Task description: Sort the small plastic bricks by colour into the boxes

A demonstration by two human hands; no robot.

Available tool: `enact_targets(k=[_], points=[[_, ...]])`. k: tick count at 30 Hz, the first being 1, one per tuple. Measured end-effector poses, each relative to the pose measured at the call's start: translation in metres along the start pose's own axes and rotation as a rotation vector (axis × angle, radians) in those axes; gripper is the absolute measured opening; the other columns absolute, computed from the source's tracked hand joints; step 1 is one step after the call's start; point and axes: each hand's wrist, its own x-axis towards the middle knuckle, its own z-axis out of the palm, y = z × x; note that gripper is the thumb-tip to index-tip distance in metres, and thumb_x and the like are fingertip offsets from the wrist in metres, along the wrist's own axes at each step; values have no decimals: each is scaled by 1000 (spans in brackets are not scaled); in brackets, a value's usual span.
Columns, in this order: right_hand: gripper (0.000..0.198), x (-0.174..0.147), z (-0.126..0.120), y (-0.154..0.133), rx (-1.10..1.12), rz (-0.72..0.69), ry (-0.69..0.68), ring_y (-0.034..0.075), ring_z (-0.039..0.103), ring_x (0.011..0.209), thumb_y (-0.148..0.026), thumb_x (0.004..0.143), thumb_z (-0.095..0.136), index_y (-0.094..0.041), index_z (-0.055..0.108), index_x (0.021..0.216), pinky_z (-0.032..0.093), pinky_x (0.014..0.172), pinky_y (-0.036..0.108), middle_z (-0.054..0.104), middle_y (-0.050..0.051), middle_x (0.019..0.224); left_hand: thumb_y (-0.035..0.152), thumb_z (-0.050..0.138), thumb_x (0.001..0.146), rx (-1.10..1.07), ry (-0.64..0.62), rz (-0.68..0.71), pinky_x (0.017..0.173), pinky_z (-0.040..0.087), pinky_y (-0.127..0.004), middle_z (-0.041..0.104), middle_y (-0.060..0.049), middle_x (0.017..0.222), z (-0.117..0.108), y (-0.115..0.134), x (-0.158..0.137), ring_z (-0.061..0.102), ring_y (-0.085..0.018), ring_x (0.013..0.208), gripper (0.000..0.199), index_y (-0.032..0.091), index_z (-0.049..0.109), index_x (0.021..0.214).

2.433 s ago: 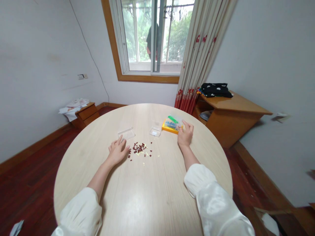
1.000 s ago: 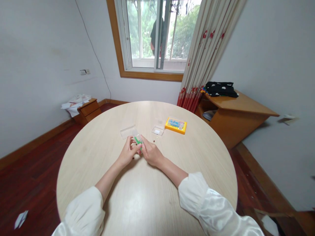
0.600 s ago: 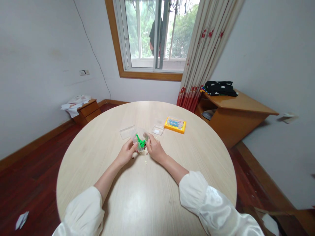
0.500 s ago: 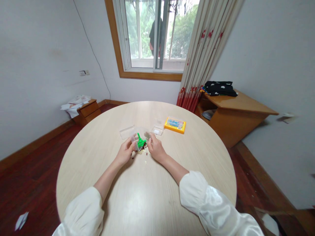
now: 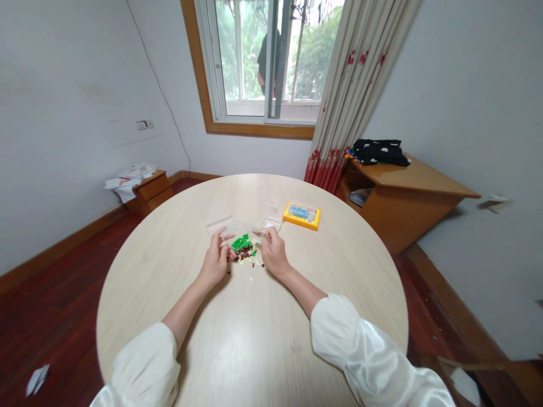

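Note:
A pile of small green pieces [image 5: 241,243] lies on the round table [image 5: 254,328], with dark brown pieces [image 5: 244,252] and pale bits scattered on its near side. My left hand [image 5: 215,258] is at the left of the pile, its fingers curved around a clear plastic box [image 5: 227,239] that is hard to see against the table. My right hand [image 5: 274,251], at the pile's right, pinches a clear plastic lid [image 5: 258,232] with its thumb and fingers.
Behind my left hand lies another clear plastic piece [image 5: 214,224]. A small clear case [image 5: 274,221] rests beyond my right hand, beside a yellow box [image 5: 302,216] with a printed label. A wooden desk [image 5: 419,175] with folded dark cloth [image 5: 382,152] stands off to the right.
The green pieces have dropped from the tilted clear box onto the pile. My hands have moved slightly apart, the right one a little rightward.

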Motion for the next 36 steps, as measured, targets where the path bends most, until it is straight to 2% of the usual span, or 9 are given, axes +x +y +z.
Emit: enact_targets(k=[4, 6, 13, 20, 23, 26, 30, 34, 36], points=[[19, 0, -1, 0, 30, -31, 20, 15, 57, 71, -12, 73, 33, -21, 48, 79, 45, 70, 29, 60, 1, 75, 22, 42, 83, 75, 30, 16, 69, 45, -29, 59, 1, 72, -2, 3, 0, 57, -13, 63, 40, 18, 34, 122], [19, -1, -1, 0, 44, -49, 17, 17, 57, 74, -11, 73, 34, -21, 48, 78, 46, 71, 30, 61, 2, 76, 21, 45, 81, 83, 53, 15, 69, 44, -28, 56, 3, 66, -2, 5, -1, 57, -14, 65, 37, 18, 38, 117], [17, -1, 1, 2, 96, -91, 21, 20, 57, 81, -8, 71, 36, -22, 46, 74, 46, 78, 36, 61, 4, 77, 16, 45, 78, 82, 61, 99, 73, 44, -28, 58, 1, 73, -6, 2, 1, 57, -14, 70, 32, 18, 44, 110], [17, -1, 1, 6, 72, -206, 59, 20, 56, 81, -9, 66, 35, -22, 43, 73, 45, 79, 37, 59, 4, 76, 20, 51, 77, 56, 66, 145, 77, 48, -31, 57, -8, 114, -8, 6, 0, 61, -13, 77, 32, 20, 48, 109], [16, -2, -1, 2, 30, -260, 77, 20, 55, 84, -11, 70, 36, -22, 46, 78, 44, 80, 37, 59, 4, 80, 27, 55, 77, 45, 75, 96, 70, 49, -28, 63, -4, 94, -8, 14, -2, 62, -14, 72, 28, 19, 48, 104], [12, -3, -3, -5, -51, -282, 67, 21, 54, 86, -17, 77, 40, -21, 48, 85, 41, 82, 38, 58, 5, 85, 37, 55, 78, 6, 173, 40, 62, 50, -27, 63, 0, 76, -9, 24, 0, 61, -13, 60, 23, 19, 46, 91], [19, -1, -4, -9, -126, -305, 58, 22, 53, 91, -27, 78, 52, -21, 48, 95, 38, 84, 38, 58, 7, 93, 42, 54, 78, -206, 395, -65, 54, 52, -27, 65, -2, 87, -19, 30, 9, 60, -10, 48, 28, 20, 36, 80], [21, 13, -14, 7, -221, -297, 62, 23, 52, 95, -31, 78, 55, -21, 50, 96, 35, 87, 39, 58, 7, 94, 29, 45, 84, -387, 645, -250, 50, 50, -22, 65, -3, 80, -40, 23, 21, 59, -7, 46, 16, 20, 33, 79], [18, 24, -27, 23, -315, -235, 164, 23, 51, 94, -31, 80, 50, -20, 51, 95, 34, 87, 40, 59, 8, 93, 18, 39, 86, -464, 730, -316, 53, 51, -20, 64, -3, 77, -52, 17, 24, 59, -6, 47, 11, 19, 33, 77]])
